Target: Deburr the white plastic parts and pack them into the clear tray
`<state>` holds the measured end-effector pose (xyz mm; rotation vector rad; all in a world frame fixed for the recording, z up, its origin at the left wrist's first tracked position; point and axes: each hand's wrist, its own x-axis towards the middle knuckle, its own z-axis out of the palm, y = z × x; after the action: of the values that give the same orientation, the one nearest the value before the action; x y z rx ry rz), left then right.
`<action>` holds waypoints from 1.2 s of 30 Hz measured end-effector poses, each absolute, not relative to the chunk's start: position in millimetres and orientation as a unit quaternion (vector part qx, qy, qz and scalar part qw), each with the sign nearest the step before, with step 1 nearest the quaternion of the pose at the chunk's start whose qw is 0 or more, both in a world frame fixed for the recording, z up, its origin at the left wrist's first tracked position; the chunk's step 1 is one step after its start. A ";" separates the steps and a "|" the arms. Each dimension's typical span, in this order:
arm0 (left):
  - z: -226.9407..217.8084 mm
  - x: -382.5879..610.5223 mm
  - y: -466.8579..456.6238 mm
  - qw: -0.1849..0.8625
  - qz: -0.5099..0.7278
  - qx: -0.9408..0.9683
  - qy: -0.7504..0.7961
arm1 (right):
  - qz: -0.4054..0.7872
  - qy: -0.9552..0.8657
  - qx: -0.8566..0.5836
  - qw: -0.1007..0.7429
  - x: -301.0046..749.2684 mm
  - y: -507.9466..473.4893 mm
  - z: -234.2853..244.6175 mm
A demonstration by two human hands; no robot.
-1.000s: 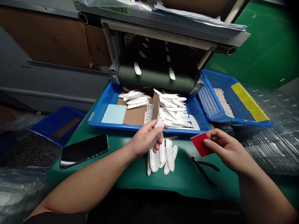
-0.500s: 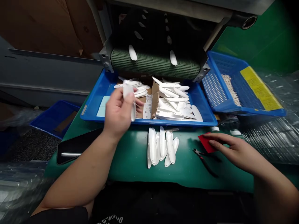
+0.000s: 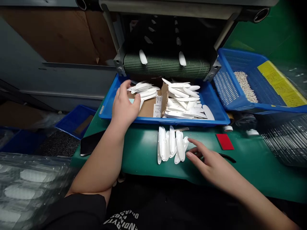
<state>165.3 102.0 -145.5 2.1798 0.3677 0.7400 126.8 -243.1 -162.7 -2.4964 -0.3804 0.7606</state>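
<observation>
The green table [image 3: 139, 159] is backed by a grey wall, with brown card fixed at ten o'clock and a green panel at one to two o'clock, the centre of the view being taken as the hub. At eight o'clock, clear trays [image 3: 26, 188] are stacked; a low blue bin [image 3: 68, 123] is seen at nine. The phone [image 3: 90, 143] is partly covered by the left forearm.

The left hand [image 3: 126, 105] is held over the left end of the blue tray [image 3: 144, 120], palm down, thumb and fingers spread; nothing is seen gripped. The left pile [image 3: 146, 91] of white pieces is lain just at its three o'clock, near the thumb. At twelve, two pieces are carried on the end of the belt [image 3: 165, 67]. The tray is split by a card divider [image 3: 164, 95], and the right pile [image 3: 185, 102] is set at two.

At five, more pieces [image 3: 171, 143] are laid side by side on the table. The right hand [image 3: 203, 156] is placed just beside them at four, thumb and forefinger parted, nothing seen between; whether a piece is touched cannot be told. Beyond it are a black handle [image 3: 228, 157], partly hidden, and a red card [image 3: 224, 141]. A blue basket [image 3: 240, 102] is stood at two to three.
</observation>
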 end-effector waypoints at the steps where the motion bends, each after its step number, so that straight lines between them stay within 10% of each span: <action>1: -141.1 153.3 97.2 0.387 0.285 0.865 0.141 | 0.270 -0.139 -0.918 0.255 129.6 -234.9 -164.7; 9: -174.8 89.7 42.5 0.395 -0.099 0.901 0.152 | 0.221 -0.169 -0.919 0.280 154.2 -194.1 -181.7; 29: -219.8 31.0 15.5 0.836 0.153 0.404 0.338 | 0.167 -0.478 -0.814 0.286 137.6 -106.4 -224.9; 36: -182.1 -88.6 85.6 0.801 0.333 0.347 0.357 | 0.299 -0.583 -0.674 0.340 56.7 2.4 -195.2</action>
<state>-88.6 85.6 -182.1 0.7435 0.7654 0.7141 56.7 2.4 -195.2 -1.7548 -1.5182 0.7769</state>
